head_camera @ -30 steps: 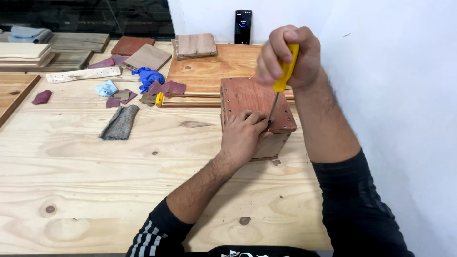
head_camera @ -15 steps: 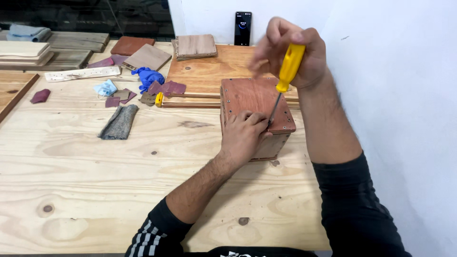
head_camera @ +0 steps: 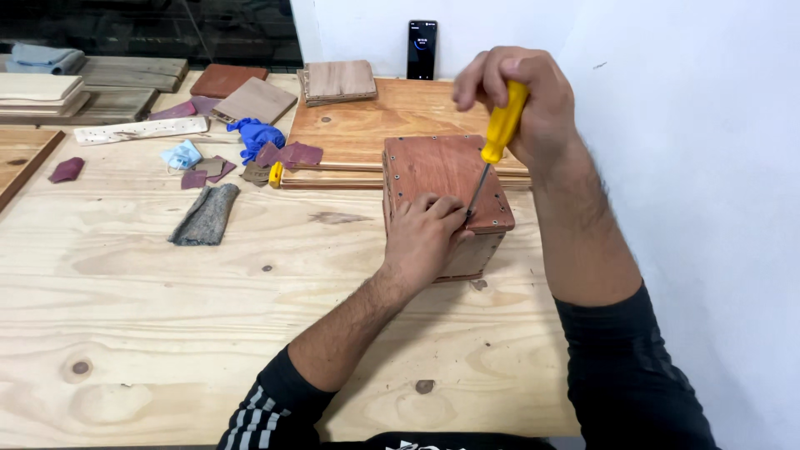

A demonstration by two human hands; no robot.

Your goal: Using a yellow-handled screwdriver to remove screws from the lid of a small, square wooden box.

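Screwdriver (head_camera: 500,137) handle shifted, upright on box (head_camera: 446,179)

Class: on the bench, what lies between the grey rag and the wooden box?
In the head view, only bare plywood bench with a dark knot mark lies between the grey rag and the wooden box.

The reddish wooden box (head_camera: 446,179) looks smooth and matt, studded with small metal screws. The screwdriver (head_camera: 498,137) has a glossy yellow plastic handle and thin metal shaft. The workbench (head_camera: 167,308) is pale, knotty plywood.

One wooden box (head_camera: 446,179), one yellow-handled screwdriver (head_camera: 497,137), two hands.
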